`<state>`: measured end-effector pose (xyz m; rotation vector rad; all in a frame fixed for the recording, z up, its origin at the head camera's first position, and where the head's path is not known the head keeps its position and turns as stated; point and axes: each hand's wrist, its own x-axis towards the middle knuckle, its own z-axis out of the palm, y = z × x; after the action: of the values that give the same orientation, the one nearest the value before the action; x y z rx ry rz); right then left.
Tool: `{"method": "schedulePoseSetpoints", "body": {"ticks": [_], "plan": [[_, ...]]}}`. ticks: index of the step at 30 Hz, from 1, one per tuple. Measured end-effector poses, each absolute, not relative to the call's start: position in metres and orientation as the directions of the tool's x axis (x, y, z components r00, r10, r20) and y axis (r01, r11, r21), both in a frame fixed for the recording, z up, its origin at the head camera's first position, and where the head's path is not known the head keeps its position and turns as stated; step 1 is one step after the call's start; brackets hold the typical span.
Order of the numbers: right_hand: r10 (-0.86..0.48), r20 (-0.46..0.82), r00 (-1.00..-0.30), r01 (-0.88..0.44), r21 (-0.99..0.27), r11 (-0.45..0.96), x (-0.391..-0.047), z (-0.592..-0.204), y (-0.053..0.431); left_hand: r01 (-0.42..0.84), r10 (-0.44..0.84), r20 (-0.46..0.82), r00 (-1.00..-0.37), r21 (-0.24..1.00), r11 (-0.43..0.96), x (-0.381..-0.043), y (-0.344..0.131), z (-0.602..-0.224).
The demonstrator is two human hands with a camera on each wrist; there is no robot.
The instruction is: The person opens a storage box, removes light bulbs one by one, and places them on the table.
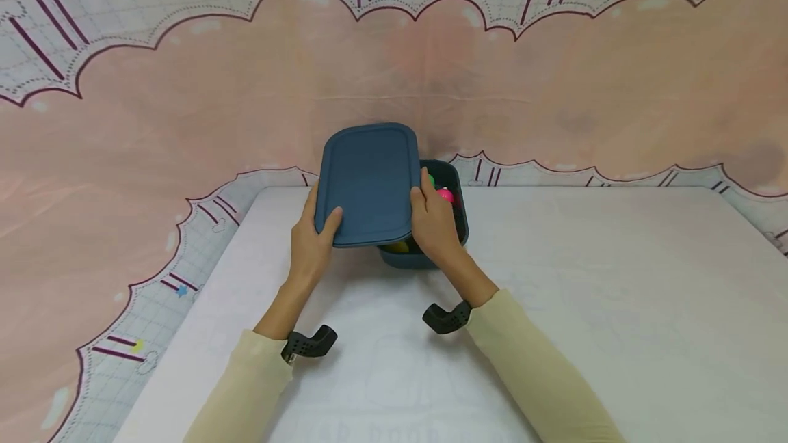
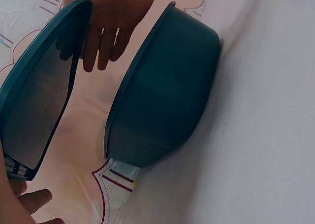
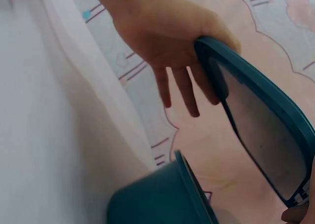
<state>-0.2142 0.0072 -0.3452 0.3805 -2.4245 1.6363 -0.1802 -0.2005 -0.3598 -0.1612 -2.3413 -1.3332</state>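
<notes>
A dark blue rectangular lid (image 1: 369,183) is held up by both hands, tilted, above and left of a matching open box (image 1: 411,260). My left hand (image 1: 310,241) grips its left edge, thumb on top and fingers beneath. The right hand (image 1: 436,221) pinches the opposite edge, partly covering the box behind it. Inside the box show a bright pink round thing (image 1: 445,195), a bit of green and something yellow (image 1: 399,247); their kinds are too hidden to tell. From the left wrist, the lid's underside (image 2: 44,96) appears apart from the box wall (image 2: 162,86).
The box stands on a white-covered table (image 1: 585,306), near its far edge. Behind hangs a peach-coloured patterned cloth (image 1: 554,94). Each wrist wears a black camera mount, one on the left (image 1: 310,342) and one on the right (image 1: 447,318).
</notes>
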Motion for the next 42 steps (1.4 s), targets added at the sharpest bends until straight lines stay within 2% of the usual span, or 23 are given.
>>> {"method": "schedulePoseSetpoints", "body": {"ticks": [15,20,26,42], "plan": [[-0.164,0.351,-0.922,-0.387,-0.86,0.334,-0.21,-0.348,-0.039,0.298,-0.181,0.452,-0.873,0.791,0.535,-0.169,-0.242,-0.362],[-0.178,0.329,-0.927,-0.372,-0.862,0.344,-0.207,-0.35,-0.055,0.287,-0.212,0.457,-0.864,0.793,0.538,-0.165,-0.257,-0.367],[-0.231,0.242,-0.942,-0.315,-0.875,0.367,-0.206,-0.351,-0.071,0.282,-0.246,0.466,-0.85,0.797,0.534,-0.165,-0.274,-0.373],[-0.312,0.152,-0.938,-0.264,-0.895,0.359,-0.199,-0.364,-0.1,0.15,-0.228,0.326,-0.917,0.814,0.562,-0.161,-0.308,-0.384]]}}
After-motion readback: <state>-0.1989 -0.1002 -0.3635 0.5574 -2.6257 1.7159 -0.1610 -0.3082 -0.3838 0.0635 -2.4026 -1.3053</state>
